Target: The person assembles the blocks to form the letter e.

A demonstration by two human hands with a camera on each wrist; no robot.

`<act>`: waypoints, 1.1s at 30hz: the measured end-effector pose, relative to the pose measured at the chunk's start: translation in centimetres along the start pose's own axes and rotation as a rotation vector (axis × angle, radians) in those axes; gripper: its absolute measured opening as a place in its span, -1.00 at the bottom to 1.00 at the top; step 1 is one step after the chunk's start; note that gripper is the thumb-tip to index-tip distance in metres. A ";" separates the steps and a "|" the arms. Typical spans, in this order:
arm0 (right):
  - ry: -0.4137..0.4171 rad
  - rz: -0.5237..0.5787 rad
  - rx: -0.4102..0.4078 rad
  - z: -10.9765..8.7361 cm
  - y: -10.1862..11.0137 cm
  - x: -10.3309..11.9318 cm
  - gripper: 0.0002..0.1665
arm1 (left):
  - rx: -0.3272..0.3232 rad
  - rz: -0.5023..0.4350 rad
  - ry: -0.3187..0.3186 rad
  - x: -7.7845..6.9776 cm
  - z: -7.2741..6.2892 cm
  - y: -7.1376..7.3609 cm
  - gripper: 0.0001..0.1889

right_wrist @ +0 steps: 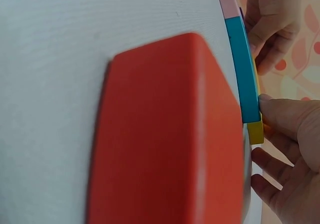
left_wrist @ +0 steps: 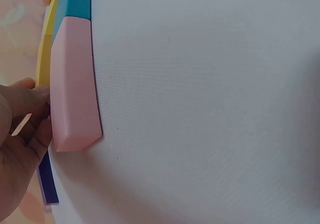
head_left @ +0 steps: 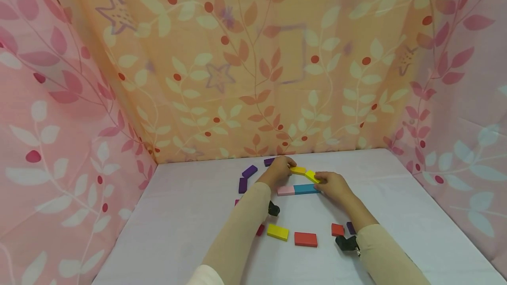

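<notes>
At the far side of the table, my left hand pinches the left end of a yellow-orange block. My right hand has its thumb and fingers on the right end of a brighter yellow block, which meets the first at an angle. Just nearer, a pink block and a blue block lie end to end. The left wrist view shows the pink block partly hiding the fingers. In the right wrist view the blue block covers most of the yellow ones.
Purple blocks curve along the left. Nearer lie a yellow block, a red block and a smaller red block. The left forearm hides part of the layout. Patterned curtains stand behind and at both sides.
</notes>
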State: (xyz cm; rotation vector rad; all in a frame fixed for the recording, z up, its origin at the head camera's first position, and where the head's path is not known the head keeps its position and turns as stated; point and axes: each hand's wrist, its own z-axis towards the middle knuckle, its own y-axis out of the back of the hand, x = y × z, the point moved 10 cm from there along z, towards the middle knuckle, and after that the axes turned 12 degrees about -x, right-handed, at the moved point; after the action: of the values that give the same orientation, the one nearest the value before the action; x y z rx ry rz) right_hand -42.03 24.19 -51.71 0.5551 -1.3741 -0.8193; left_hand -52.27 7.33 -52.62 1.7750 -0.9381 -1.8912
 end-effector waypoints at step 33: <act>-0.016 0.031 -0.006 -0.2 -0.1 -0.3 -0.42 | -0.190 0.090 -0.179 2.6 0.5 9.3 -0.59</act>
State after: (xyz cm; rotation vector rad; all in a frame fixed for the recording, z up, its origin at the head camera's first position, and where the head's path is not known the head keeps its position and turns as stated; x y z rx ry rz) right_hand -41.87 24.33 -52.01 0.5223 -1.3907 -0.8042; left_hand -54.61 -0.90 -48.11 1.4514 -0.8502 -2.0327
